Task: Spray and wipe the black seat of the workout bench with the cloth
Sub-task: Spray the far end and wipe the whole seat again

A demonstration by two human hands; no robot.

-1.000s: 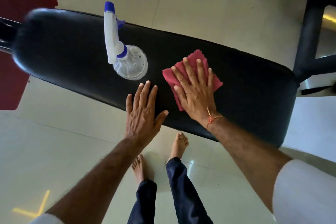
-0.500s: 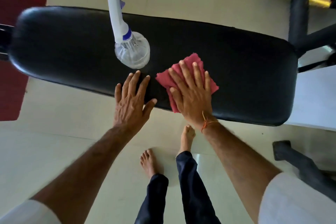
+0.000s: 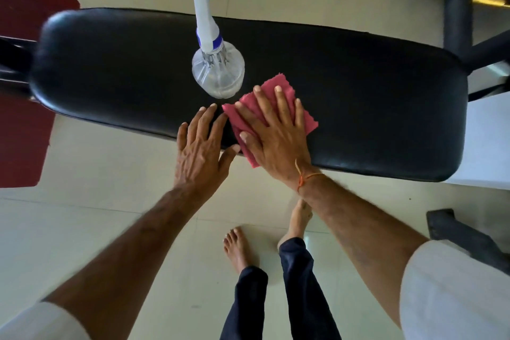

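The right hand (image 3: 276, 141) is pressing the pink cloth (image 3: 311, 125) flat on the black seat (image 3: 372, 107), fingers spread, so wiping is going on. The left hand (image 3: 201, 152) is lying flat beside it, holding nothing. The spray bottle (image 3: 218, 72) is standing on the seat, so I think spraying is done.

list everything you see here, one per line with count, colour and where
bench seat: 1, black, across the middle
spray bottle: 1, clear with white-and-blue head, standing on the seat
cloth: 1, pink, on the seat under the right hand
mat: 1, dark red, floor at left
bench frame: 1, black, upper right
floor: 1, pale tiles, all round
wrist thread: 1, orange, right wrist
left hand: 1, flat on the seat's near edge
right hand: 1, flat, pressing the cloth
feet: 2, bare, on the floor
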